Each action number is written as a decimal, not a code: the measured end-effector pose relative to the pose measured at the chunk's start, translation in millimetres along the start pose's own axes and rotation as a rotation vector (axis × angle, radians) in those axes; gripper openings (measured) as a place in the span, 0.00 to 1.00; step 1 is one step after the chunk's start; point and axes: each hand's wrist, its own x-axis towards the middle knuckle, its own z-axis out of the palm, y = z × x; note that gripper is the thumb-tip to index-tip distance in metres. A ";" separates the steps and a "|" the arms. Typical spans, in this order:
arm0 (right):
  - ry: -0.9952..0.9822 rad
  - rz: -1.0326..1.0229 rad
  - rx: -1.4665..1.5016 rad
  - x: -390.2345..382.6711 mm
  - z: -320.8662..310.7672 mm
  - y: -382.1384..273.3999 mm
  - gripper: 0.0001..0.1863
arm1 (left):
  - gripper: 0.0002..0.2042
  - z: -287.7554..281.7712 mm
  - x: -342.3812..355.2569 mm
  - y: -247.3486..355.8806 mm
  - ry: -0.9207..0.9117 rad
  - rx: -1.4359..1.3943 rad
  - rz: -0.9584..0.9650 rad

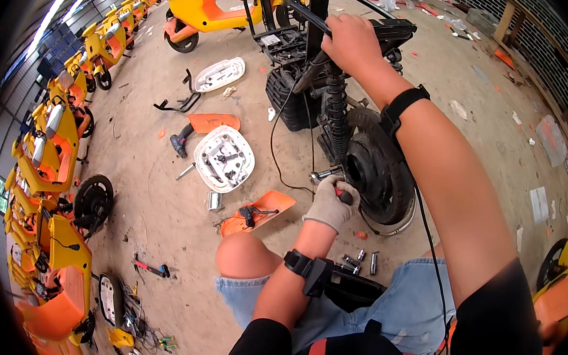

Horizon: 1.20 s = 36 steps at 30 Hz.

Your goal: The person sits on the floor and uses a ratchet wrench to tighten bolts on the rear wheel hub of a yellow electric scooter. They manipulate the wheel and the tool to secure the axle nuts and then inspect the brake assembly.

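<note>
In front of me stands a stripped scooter with a black frame [318, 31], a coil-spring shock absorber [337, 116] and a rear wheel [383, 176]. My left hand [327, 207], in a pale work glove, is closed around a ratchet wrench [345, 196]. Its dark and red handle end shows at the fist, and its shiny metal part reaches the wheel's hub area. Exactly what the tool's tip meets is hidden. My bare right hand [352, 44] is wrapped round a black bar of the frame, above the shock absorber.
Several metal sockets [373, 264] lie between my knees. Leftward are an orange panel [270, 208] with a brake lever on it, a white tray [247, 170] of small parts, a power drill [179, 144] and loose tools. Yellow scooters [48, 149] line the left side.
</note>
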 end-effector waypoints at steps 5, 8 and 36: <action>0.014 -0.016 0.050 2.1 -7.9 -6.8 0.11 | 0.12 -34.5 27.2 -13.7 -0.204 0.096 0.149; -0.103 0.003 0.102 -0.2 -15.4 -4.0 0.18 | 0.09 -68.2 11.5 -40.7 -0.008 0.543 0.388; -0.319 0.681 0.374 -313.1 -35.2 30.1 0.44 | 0.06 -91.7 30.7 -34.2 0.499 1.101 0.458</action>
